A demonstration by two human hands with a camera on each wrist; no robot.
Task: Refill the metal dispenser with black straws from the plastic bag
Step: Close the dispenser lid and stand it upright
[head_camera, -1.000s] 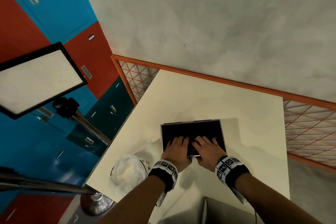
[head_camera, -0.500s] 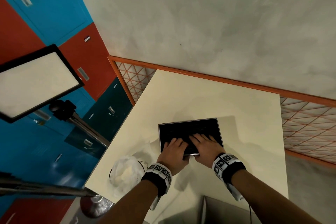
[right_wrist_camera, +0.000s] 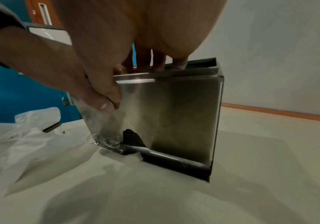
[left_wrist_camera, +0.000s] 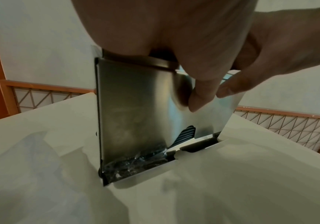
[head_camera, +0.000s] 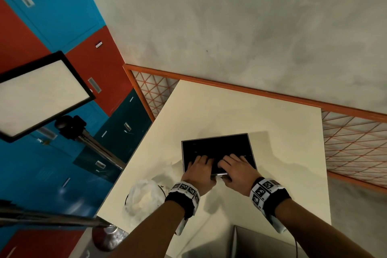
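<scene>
The metal dispenser (head_camera: pixel 217 154) stands on the cream table (head_camera: pixel 230 111), its top open and dark with black straws (head_camera: pixel 209 148). My left hand (head_camera: pixel 200 166) and right hand (head_camera: pixel 235 163) sit side by side at its near rim. On both, the fingers reach into the top over the straws while the thumbs press the steel front. The left wrist view shows that front (left_wrist_camera: pixel 132 113) with ribbed black straws (left_wrist_camera: pixel 186 134) in a low cutout and crinkled wrap in the tray. In the right wrist view my fingers (right_wrist_camera: pixel 155 65) dip behind the rim. The plastic bag (head_camera: pixel 144 197) lies crumpled to the left.
A lit panel (head_camera: pixel 39 94) on a metal stand (head_camera: pixel 94 144) leans over the table's left side. An orange mesh fence (head_camera: pixel 356 142) runs behind and to the right. A grey steel piece (head_camera: pixel 261 243) sits at the near edge. Coloured lockers fill the left.
Both hands stay at the dispenser's top with only small finger shifts. The head view has drifted slightly.
</scene>
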